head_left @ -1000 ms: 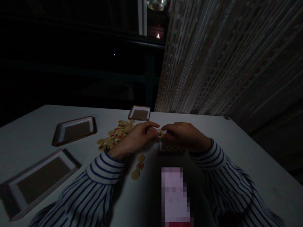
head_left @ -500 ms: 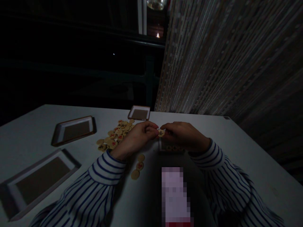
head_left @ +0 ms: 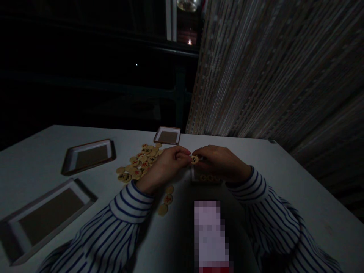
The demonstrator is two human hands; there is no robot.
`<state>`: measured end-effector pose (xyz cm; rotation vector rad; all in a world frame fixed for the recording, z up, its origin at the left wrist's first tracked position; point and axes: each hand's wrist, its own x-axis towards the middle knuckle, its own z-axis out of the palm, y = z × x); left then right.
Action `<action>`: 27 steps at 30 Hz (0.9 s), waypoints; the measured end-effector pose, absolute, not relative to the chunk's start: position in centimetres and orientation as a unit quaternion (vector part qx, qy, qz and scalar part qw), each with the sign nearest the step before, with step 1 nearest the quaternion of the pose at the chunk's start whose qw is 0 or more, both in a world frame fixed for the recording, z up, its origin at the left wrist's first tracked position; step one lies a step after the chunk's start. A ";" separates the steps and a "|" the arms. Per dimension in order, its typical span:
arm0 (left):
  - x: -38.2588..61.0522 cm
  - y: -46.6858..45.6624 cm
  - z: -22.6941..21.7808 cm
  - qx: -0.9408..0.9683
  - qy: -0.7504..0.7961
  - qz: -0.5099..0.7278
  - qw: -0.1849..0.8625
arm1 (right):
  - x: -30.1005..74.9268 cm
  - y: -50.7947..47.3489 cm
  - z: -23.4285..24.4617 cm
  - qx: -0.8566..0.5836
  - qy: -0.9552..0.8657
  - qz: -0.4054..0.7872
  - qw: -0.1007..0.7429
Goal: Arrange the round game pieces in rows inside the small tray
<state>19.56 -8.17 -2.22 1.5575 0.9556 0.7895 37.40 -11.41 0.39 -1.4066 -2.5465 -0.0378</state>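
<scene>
My left hand (head_left: 166,165) and my right hand (head_left: 223,161) meet above the middle of the table. Between their fingertips is one round xiangqi piece (head_left: 195,159) with a dark character facing me. Both hands are closed in a pinch on it. Under my right hand lies a shallow box (head_left: 194,172), partly hidden, with several pieces (head_left: 209,178) along its near side. A heap of xiangqi pieces (head_left: 135,162), marked in red or black, spreads left of and behind my left hand. Three more pieces (head_left: 168,199) lie in a short row nearer me, the middle one red-marked.
On the left of the white table (head_left: 284,212) lie two shallow trays, a larger near one (head_left: 48,212) and a smaller one (head_left: 92,157) behind it. A small tray (head_left: 168,136) stands at the back edge. A string curtain (head_left: 241,76) hangs behind the table. A pixelated patch (head_left: 210,235) covers the front middle.
The held piece and my left hand have shifted very slightly to the right. Both hands keep their pinch, and the trays and loose pieces stay in place.
</scene>
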 end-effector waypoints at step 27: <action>19.3 -7.6 -4.7 0.838 0.419 0.215 0.277 | 38.5 -9.9 -1.1 -0.529 -0.846 0.022 -0.057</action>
